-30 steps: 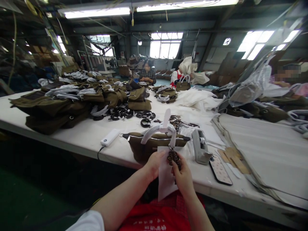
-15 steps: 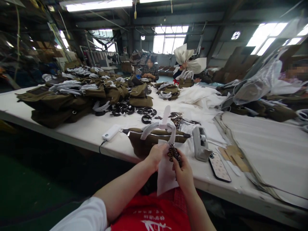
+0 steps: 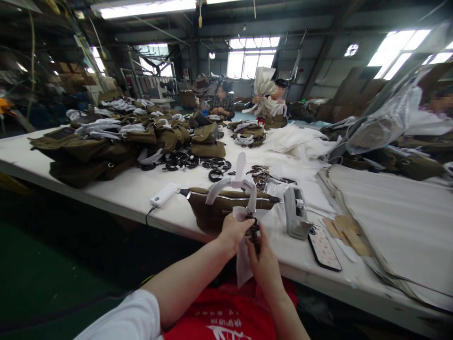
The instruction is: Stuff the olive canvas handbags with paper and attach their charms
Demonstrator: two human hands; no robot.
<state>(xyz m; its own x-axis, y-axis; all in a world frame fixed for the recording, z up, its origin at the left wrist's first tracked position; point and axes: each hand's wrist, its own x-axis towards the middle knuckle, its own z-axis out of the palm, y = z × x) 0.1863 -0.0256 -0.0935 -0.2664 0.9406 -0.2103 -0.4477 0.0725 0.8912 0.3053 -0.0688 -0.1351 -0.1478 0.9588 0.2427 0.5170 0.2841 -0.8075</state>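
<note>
An olive handbag (image 3: 208,212) stands upright at the table's front edge, its looped handle (image 3: 215,188) wrapped in white. In front of its right half, my left hand (image 3: 233,232) is closed on a thin white sheet (image 3: 243,267) that hangs down over the edge. My right hand (image 3: 264,257) is closed round a dark, brown-patterned strap (image 3: 253,232) just below the handle's metal ring. The fingertips of both hands nearly meet at this strap, and they hide part of it.
Olive bags (image 3: 106,146) are heaped at the left on the white table (image 3: 141,198). Black rings (image 3: 215,175) lie behind the handbag. A grey tape dispenser (image 3: 296,212), a phone (image 3: 324,248) and brown card (image 3: 348,233) lie right. Two people sit beyond.
My left hand has moved slightly right, closer to the strap. The white sheet now hangs narrower and more bunched. Across the table, a person's bundle of white sheets has shifted left.
</note>
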